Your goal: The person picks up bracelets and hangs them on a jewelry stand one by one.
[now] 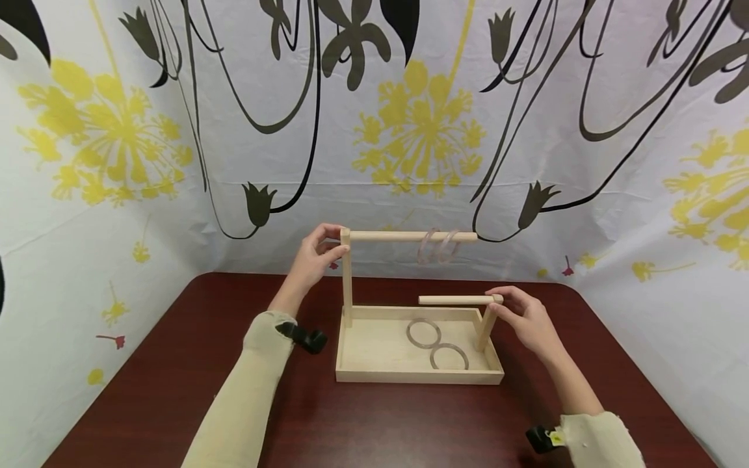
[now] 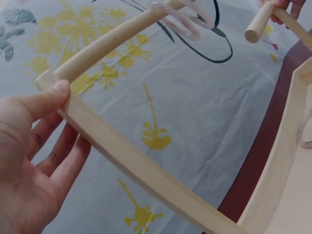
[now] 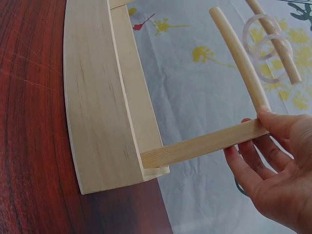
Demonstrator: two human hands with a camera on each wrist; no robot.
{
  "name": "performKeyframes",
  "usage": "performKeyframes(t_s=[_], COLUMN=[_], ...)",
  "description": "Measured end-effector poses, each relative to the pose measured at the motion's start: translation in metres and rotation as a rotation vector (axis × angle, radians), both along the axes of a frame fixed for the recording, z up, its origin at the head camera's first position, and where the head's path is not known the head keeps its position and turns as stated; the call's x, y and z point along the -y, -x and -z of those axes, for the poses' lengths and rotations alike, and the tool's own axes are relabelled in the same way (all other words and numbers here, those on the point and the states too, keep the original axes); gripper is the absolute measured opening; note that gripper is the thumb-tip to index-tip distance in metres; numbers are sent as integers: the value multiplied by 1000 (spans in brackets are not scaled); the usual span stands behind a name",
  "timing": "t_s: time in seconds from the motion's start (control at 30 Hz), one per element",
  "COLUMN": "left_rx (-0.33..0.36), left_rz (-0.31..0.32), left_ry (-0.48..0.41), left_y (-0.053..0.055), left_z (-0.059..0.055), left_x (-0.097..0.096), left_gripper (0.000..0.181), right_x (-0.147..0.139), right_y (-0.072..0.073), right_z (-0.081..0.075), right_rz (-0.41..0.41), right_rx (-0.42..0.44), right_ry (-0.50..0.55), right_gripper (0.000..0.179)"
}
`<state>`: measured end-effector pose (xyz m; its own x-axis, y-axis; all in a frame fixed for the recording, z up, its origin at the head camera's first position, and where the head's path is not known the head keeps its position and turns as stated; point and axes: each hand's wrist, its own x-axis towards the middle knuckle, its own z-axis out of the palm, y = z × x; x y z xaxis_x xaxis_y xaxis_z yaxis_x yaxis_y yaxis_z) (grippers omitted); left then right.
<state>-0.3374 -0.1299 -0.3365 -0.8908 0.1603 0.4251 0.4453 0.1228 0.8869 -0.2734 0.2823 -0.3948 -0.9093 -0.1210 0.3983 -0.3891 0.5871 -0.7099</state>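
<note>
A wooden rack has a shallow tray as its base, with a post at either end. My left hand pinches the top of the taller post between thumb and fingers. From that post a long rod reaches right, carrying two translucent pinkish rings. On the other side, my right hand holds the top of the shorter post, thumb near the base of its short rod. Two more rings lie flat in the tray's right half, close beside each other.
The rack is over a dark red-brown table. Behind and at both sides hangs a pale cloth with yellow and grey plant prints. Each forearm wears a black wrist camera at the sleeve end.
</note>
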Motion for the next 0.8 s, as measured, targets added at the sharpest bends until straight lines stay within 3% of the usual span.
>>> performKeyframes(t_s=[0.3, 0.8], left_rx=[-26, -11], left_rz=[-117, -98], left_ry=[10, -56], left_y=[-13, -37], left_z=[1, 5], left_x=[-11, -20], left_gripper=[39, 64], right_x=[0, 0], right_y=[0, 0], right_z=[0, 1], right_rz=[11, 9], right_rx=[-9, -27], right_ry=[-13, -1], right_gripper=[27, 26])
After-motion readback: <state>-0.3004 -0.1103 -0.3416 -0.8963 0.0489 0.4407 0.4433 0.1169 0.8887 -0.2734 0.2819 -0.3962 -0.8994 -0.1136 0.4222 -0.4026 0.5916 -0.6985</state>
